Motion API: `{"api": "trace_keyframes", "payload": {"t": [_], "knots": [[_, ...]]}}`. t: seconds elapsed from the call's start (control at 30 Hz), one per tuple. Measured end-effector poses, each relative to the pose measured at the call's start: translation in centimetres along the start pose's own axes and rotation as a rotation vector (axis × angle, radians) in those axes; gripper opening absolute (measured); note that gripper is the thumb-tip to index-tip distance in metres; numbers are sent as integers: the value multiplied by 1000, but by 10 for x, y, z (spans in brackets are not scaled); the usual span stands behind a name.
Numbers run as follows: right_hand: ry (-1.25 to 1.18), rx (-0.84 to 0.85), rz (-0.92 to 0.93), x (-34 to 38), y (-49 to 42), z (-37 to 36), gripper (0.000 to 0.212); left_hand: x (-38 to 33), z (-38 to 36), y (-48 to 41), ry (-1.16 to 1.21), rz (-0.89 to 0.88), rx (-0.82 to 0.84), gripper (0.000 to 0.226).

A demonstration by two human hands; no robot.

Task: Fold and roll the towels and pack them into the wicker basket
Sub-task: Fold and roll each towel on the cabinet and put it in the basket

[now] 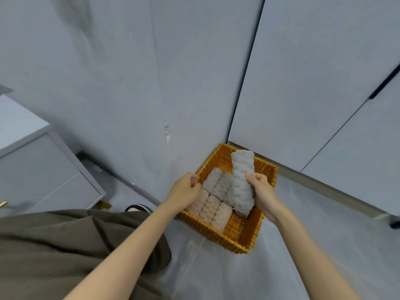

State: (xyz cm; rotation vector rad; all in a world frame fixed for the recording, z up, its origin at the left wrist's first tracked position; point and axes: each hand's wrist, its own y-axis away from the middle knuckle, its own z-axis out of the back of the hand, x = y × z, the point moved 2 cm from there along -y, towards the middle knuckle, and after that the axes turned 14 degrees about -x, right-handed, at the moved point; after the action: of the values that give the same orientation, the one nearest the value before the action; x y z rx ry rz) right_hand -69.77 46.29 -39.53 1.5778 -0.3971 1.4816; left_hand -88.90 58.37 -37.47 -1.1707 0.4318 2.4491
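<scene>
1. The person's R hand (pixel 262 191) is gripping a grey rolled towel (pixel 242 182) round its lower half, thumb across the front. The roll is tilting over the R side of the wicker basket (pixel 216 233), w/ its lower end dipping inside.
2. The L hand (pixel 186 189) is sitting at the basket's L rim w/ fingers curled, apparently pinching the weave to steady it. The hands are apart, one on each side.
3. The basket is sitting on the floor (pixel 216 278) in a corner, near the cabinet doors (pixel 313 94). Beige rolled towels (pixel 213 204) are lying side by side in it, filling the L & middle. A bare strip of basket bottom is showing along the R side.
4. Step in hand, prob.: the person is laying the grey roll into that bare strip. To do it well, they are best turning it parallel w/ the beige rolls & lowering it flat, not end-first.
5. The R hand is best wrapping the whole roll until it touches bottom. Soft terry is likely to unroll if let go early. The loose edge is best facing down or vs. a neighbour.
6. The L hand is well placed for bracing. A light basket is prob. going to slide on smooth floor if pushed sideways.
7. Risk: wedging may drag neighbouring rolls open, so pressing down is safer than pressing across.
</scene>
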Motion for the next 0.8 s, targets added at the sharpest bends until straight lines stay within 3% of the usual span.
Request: {"api": "trace_keyframes", "payload": {"t": [0.23, 0.37, 0.63, 0.8], "knots": [[-235, -87, -338, -58, -69, -36, 18, 35, -19, -13, -241, -135, 91, 45], [-254, -110, -474, -93, -112, -66, 37, 48, -25, -22, -268, -166, 155, 45], [-308, -215, -510, -129, -180, -112, 53, 66, -34, -47, -251, -135, 183, 45], [-264, -205, -460, -134, -205, -135, 36, 70, -37, -52, -249, -130, 161, 45]]}}
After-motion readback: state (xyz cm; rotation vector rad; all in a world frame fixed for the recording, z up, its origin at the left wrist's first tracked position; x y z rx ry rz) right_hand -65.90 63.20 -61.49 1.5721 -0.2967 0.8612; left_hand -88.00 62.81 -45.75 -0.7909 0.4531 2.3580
